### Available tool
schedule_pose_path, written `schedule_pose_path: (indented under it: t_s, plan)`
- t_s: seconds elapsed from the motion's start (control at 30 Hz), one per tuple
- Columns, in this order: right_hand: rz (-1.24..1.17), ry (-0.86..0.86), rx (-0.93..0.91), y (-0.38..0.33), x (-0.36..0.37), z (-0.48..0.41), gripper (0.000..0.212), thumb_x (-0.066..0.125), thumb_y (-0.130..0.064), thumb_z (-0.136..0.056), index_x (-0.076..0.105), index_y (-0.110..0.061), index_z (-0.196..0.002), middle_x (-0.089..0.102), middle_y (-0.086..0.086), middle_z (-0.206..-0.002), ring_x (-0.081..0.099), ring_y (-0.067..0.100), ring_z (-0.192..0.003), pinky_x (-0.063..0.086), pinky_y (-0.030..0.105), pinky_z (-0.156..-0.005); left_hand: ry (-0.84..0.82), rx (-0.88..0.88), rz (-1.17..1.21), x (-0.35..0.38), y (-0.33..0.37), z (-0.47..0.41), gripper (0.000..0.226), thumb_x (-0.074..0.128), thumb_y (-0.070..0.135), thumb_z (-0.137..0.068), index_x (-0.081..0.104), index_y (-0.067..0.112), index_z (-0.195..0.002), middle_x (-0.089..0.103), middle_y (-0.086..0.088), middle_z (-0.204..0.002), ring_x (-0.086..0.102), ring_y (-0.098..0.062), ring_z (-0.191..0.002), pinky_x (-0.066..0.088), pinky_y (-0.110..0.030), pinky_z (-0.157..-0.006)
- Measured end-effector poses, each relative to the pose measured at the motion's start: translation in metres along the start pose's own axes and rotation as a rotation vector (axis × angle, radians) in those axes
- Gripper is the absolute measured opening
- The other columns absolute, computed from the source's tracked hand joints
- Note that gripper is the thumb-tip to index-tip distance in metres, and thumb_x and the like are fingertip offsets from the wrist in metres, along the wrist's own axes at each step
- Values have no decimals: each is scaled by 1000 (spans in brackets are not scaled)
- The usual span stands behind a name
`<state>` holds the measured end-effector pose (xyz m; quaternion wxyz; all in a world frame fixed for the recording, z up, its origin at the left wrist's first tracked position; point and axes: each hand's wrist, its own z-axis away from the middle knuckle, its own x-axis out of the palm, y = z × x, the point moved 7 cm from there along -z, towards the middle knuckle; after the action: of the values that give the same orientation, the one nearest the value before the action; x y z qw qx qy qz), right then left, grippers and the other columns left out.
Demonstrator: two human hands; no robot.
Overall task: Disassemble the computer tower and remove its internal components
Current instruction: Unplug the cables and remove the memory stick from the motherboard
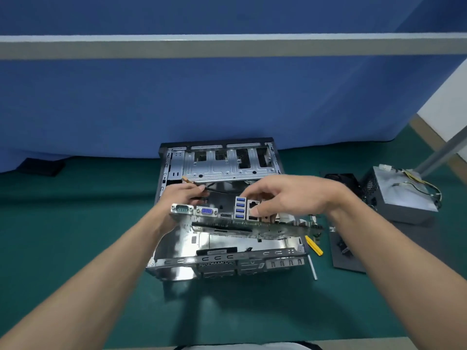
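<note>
Nearest me, left forearm and right forearm converge on the grip. Right hand pinches the board at its port block, thumb on the near face and fingers curled over the top. Left hand is curled at the board's far-left end, behind the serial port. I cannot tell whether it grips the board edge or the black cables just beyond it.

The board hangs tilted, held clear above the floor of the open case, which lies directly below the grip. A PSU sits well to the right of the grip, and a yellow screwdriver lies below and right of it on the green mat.

Handling, as I judge it:
- The board is light and thin, and stiff enough to carry, but it will flex if levered from one end.
- Its solder side and small parts are fragile.
- The best holds are the bare edges and the metal port shells, not the components.
- Cables beyond the grip may snag, so I would check that they are free before drawing the board away.
</note>
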<state>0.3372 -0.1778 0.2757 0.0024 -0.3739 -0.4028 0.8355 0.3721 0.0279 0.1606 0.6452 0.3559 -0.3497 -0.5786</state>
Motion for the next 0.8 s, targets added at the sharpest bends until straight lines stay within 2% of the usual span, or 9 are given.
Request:
schedule_pose_path:
  t_s: [0.07, 0.13, 0.17, 0.27, 0.37, 0.47, 0.53, 0.67, 0.8]
  plan:
    - [-61, 26, -63, -8, -15, 18, 38, 63, -36, -88, 60, -15, -120, 67, 2, -102, 60, 4, -85, 49, 32, -81, 74, -12, 137, -1, -12, 9, 12, 55, 8, -95, 63, -2, -93, 71, -13, -90, 67, -17, -66, 55, -25, -56]
    - [-33, 108, -100, -11, -33, 34, 55, 66, -53, -77, 61, -17, -118, 67, -4, -106, 62, 7, -90, 48, 28, -84, 168, -12, 173, 1, -25, 19, 21, 45, 10, -100, 59, 5, -86, 68, -7, -80, 64, -17, -63, 55, -28, -54]
    - [-10, 145, -128, -12, -40, 41, 58, 66, -55, -75, 63, -13, -114, 67, -1, -102, 61, 13, -87, 46, 33, -83, 225, -6, 182, 3, -31, 24, 24, 45, 11, -100, 60, 7, -81, 68, -5, -72, 63, -17, -60, 54, -29, -53]
    - [-28, 129, -212, -11, -50, 55, 48, 66, -48, -81, 63, -3, -100, 54, 16, -85, 48, 27, -73, 41, 49, -75, 368, 23, 288, 8, -32, 39, 26, 51, 12, -96, 63, 12, -73, 68, 1, -59, 62, -19, -61, 52, -38, -64]
    - [-81, 109, -264, -9, -59, 66, 42, 67, -39, -83, 60, 2, -92, 47, 7, -75, 43, 20, -69, 35, 42, -68, 394, 41, 295, 8, -21, 48, 16, 57, 13, -92, 64, 10, -77, 70, 0, -64, 66, -16, -57, 57, -33, -55]
    - [-184, 139, -314, -7, -79, 80, 34, 68, -34, -83, 65, -3, -95, 57, 5, -80, 49, 17, -73, 39, 31, -73, 357, -46, 278, 11, -27, 50, 11, 59, 16, -91, 64, 9, -83, 70, -9, -87, 62, -23, -79, 50, -37, -78]
    - [-226, 183, -335, -3, -96, 93, 26, 69, -34, -82, 68, -10, -91, 59, -3, -78, 50, 12, -73, 39, 24, -72, 341, -83, 264, 23, -35, 52, 10, 59, 18, -92, 63, 14, -83, 69, -5, -87, 59, -18, -83, 45, -29, -77]
    - [-188, 278, -314, 17, -116, 119, 33, 71, -37, -81, 68, -7, -94, 57, 6, -78, 47, 14, -69, 38, 25, -66, 358, -42, 230, 66, -47, 56, 11, 63, 22, -91, 68, 13, -94, 74, -2, -91, 63, -17, -87, 44, -30, -78]
    - [-150, 411, -169, 60, -119, 136, 29, 74, -38, -78, 69, -17, -98, 69, 1, -84, 60, 10, -72, 46, 26, -70, 354, 60, -29, 127, -55, 51, 21, 59, 29, -95, 66, 12, -103, 71, -3, -94, 64, -21, -89, 49, -33, -76]
